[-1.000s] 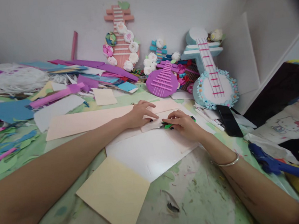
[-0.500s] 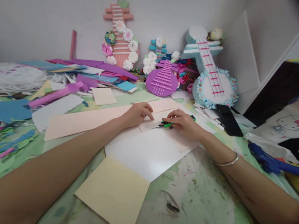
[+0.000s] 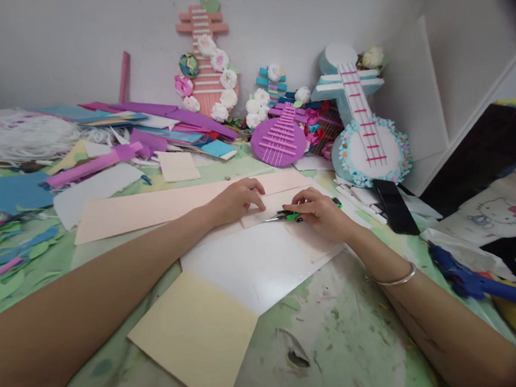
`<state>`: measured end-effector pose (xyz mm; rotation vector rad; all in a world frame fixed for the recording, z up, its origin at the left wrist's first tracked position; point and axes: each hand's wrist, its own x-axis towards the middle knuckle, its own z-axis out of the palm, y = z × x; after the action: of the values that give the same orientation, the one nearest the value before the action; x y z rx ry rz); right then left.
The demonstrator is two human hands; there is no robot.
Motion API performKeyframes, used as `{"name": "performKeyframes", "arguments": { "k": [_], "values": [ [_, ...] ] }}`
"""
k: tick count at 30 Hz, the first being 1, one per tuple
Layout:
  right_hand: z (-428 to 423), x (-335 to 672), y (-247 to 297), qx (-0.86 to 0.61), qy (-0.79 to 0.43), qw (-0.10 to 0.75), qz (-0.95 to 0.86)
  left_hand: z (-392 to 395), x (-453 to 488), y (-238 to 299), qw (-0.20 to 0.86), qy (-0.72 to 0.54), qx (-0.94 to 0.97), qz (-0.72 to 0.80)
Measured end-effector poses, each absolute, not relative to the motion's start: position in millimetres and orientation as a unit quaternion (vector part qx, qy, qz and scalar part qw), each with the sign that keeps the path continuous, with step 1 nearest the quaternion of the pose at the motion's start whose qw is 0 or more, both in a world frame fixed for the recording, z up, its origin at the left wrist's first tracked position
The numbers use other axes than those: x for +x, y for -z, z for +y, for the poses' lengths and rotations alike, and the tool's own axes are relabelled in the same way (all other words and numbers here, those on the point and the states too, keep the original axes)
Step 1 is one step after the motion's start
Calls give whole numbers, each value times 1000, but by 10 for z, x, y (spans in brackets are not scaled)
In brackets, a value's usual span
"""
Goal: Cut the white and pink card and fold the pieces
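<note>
My left hand [image 3: 236, 199] presses down on a long pale pink foam sheet [image 3: 150, 207], its fingers curled at the sheet's near edge. My right hand [image 3: 318, 211] is closed round a small green-handled cutter [image 3: 287, 216], whose blade tip points left along a pale strip [image 3: 264, 213] of the sheet. A white sheet [image 3: 256, 266] lies under both hands. A cream square of foam [image 3: 194, 336] lies nearer to me, partly over the white sheet. A thin bangle [image 3: 391, 280] circles my right wrist.
Foam guitar models, pink [image 3: 203, 59], purple [image 3: 279, 140] and light blue [image 3: 365, 140], lean on the wall. Coloured foam scraps [image 3: 98, 148] pile up at the left. A black phone [image 3: 394, 208] and a blue glue gun [image 3: 471, 282] lie at the right. The green tabletop [image 3: 345, 337] is paint-stained.
The cutter's blade has slid a little to the left along the pink strip. My left hand's fingers have curled in slightly.
</note>
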<state>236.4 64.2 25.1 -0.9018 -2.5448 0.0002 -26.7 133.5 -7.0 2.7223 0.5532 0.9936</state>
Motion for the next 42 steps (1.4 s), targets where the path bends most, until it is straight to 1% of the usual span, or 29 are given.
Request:
{"name": "performKeyframes", "arguments": {
  "k": [12, 23, 29, 34, 42],
  "values": [
    [606, 2345, -281, -344, 11, 204, -917, 1326, -262, 49, 105, -333, 917, 196],
    [656, 2474, -253, -349, -21, 220, -911, 1337, -278, 57, 125, -345, 906, 211],
    [629, 2421, -258, -362, -16, 209, -908, 1350, -272, 70, 135, -355, 899, 218],
    [595, 2324, -259, -353, -19, 195, -915, 1354, -272, 71, 136, -355, 898, 221],
    [580, 2276, -251, -339, -21, 202, -919, 1331, -269, 49, 136, -348, 901, 222]
  ]
}}
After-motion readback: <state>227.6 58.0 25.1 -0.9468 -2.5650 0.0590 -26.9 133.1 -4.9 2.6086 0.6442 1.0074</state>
